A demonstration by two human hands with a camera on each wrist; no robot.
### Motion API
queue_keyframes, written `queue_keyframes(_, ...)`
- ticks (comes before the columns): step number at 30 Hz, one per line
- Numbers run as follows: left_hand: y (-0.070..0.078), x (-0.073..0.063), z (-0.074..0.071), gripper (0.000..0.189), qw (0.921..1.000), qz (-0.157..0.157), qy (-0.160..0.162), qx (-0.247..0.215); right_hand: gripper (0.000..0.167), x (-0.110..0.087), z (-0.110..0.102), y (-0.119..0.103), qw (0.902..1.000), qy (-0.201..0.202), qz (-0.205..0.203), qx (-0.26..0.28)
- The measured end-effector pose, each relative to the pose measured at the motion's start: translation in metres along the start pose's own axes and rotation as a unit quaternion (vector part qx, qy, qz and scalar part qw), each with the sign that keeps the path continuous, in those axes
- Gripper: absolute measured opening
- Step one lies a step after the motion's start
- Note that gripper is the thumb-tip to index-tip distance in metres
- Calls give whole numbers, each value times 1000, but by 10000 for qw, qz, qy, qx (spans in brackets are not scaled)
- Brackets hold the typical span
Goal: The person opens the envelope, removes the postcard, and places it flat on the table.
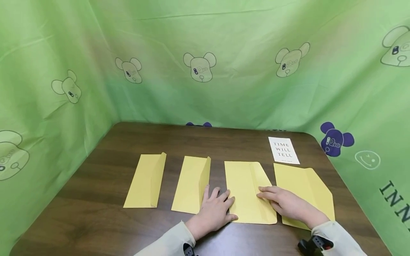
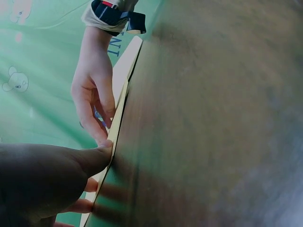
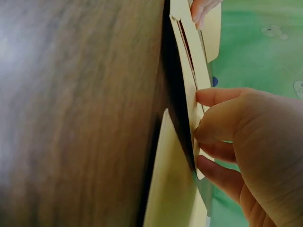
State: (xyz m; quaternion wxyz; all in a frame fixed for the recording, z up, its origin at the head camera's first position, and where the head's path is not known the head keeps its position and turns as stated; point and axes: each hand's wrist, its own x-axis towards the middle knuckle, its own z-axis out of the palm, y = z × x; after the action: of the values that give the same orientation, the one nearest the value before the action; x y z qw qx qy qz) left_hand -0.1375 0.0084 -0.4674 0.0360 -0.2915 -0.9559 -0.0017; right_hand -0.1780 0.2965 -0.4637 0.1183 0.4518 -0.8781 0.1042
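The yellow envelope (image 1: pixel 241 193) third from left lies on the table (image 1: pixel 96 177) between left hand (image 1: pixel 214 210) and right hand (image 1: pixel 288 203), its long axis apparently running away from the person. The left, fingers spread, rests on its left edge; the right, nearer the flap (image 1: pixel 261 176), touches the fold, any pinch unclear.

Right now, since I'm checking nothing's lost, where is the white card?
In the head view, the white card lies on the table toward its back right, just beyond the rightmost yellow envelope.
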Motion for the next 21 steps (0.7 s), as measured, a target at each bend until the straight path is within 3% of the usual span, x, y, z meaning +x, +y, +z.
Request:
queue_keyframes(11, -1, -3, 0, 57, 10000, -10, 10, -8, 49, -4, 1, 2, 9998, -41, -126, 144)
queue_keyframes(21, -1, 0, 3, 57, 10000, -16, 24, -39, 50, -6, -2, 3, 9996, -59, 49, 280)
